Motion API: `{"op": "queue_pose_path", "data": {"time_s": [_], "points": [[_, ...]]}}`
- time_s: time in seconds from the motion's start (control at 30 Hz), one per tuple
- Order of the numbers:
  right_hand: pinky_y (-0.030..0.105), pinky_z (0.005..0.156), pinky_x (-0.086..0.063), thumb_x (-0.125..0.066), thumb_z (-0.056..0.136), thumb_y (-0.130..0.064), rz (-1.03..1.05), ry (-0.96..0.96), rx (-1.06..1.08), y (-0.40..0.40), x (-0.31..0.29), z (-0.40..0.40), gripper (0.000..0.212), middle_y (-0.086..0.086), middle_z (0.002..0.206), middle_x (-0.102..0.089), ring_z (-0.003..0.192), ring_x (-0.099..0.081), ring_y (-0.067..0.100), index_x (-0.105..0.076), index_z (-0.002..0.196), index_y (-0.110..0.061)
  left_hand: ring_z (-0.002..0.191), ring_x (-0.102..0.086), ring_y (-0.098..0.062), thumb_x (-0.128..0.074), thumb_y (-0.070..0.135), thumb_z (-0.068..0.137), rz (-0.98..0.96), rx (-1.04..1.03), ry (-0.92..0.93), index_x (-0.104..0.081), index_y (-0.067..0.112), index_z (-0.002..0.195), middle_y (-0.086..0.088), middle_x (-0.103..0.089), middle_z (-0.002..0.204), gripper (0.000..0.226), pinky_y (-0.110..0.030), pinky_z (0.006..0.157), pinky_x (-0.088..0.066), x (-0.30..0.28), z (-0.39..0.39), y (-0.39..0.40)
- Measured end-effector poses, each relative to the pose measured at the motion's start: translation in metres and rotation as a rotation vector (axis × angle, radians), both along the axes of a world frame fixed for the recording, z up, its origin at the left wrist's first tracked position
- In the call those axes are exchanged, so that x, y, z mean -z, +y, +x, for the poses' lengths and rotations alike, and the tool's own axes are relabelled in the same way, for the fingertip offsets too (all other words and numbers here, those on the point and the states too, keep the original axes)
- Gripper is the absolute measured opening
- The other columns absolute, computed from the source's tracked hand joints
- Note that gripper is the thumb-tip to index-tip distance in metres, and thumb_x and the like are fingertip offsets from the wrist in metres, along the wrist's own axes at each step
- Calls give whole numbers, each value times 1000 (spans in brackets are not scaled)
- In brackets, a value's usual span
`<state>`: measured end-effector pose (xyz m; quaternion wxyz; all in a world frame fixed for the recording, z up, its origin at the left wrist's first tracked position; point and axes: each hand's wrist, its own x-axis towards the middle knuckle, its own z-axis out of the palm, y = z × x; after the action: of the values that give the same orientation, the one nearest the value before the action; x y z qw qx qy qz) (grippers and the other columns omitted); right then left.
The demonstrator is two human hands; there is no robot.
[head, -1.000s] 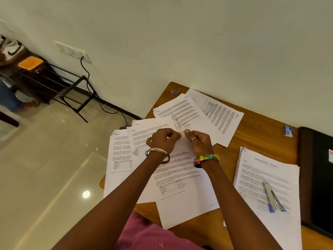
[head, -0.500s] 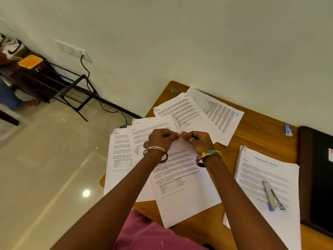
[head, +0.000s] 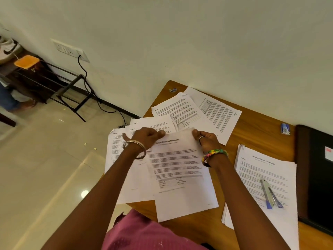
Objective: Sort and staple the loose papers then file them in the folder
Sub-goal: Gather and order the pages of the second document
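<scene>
A printed sheet [head: 180,170] headed by a bold title, with paragraphs and a small table, lies face-up near the table's front edge, its top edge lifted slightly. Beneath and to its left, several loose printed sheets [head: 117,150] fan out, overlapping, some overhanging the table's left edge. Two further sheets [head: 218,112] lie overlapped toward the wall. At right rests a thick squared stack of papers [head: 261,170] (top page titled, text-covered), with a silver and blue stapler [head: 270,193] lying flat on it. A dark folder [head: 315,177] lies at far right.
</scene>
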<state>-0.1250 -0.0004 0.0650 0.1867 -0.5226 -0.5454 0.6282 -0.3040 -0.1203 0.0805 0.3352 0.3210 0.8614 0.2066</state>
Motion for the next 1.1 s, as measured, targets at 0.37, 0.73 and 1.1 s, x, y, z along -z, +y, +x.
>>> {"op": "queue_pose_path", "data": {"time_s": [0.37,0.73,1.1], "points": [[42,92,-47,-68,85,-27,-57,-102,183,19,1,14,24,17,110,-65,100,-57,36,-68,93,-5,91,-68,-33,-70,23,81,375,-549,-603,-69,10,91,-11,-71,101,17,-42,81,-56,13,-2,-26],[31,72,-47,-73,78,-23,-223,-62,247,11,11,18,28,5,96,-63,81,-58,24,-64,102,-11,57,-68,-14,-68,15,83,475,-650,-613,-69,16,82,-3,-70,85,1,-26,51,-55,23,18,-25],[43,85,-52,-74,72,-28,-315,-103,226,10,24,-4,31,13,94,-66,82,-59,31,-67,95,-8,87,-64,-23,-67,12,83,587,-924,-623,-68,14,85,-1,-65,102,3,-30,70,-52,35,22,-37]]}}
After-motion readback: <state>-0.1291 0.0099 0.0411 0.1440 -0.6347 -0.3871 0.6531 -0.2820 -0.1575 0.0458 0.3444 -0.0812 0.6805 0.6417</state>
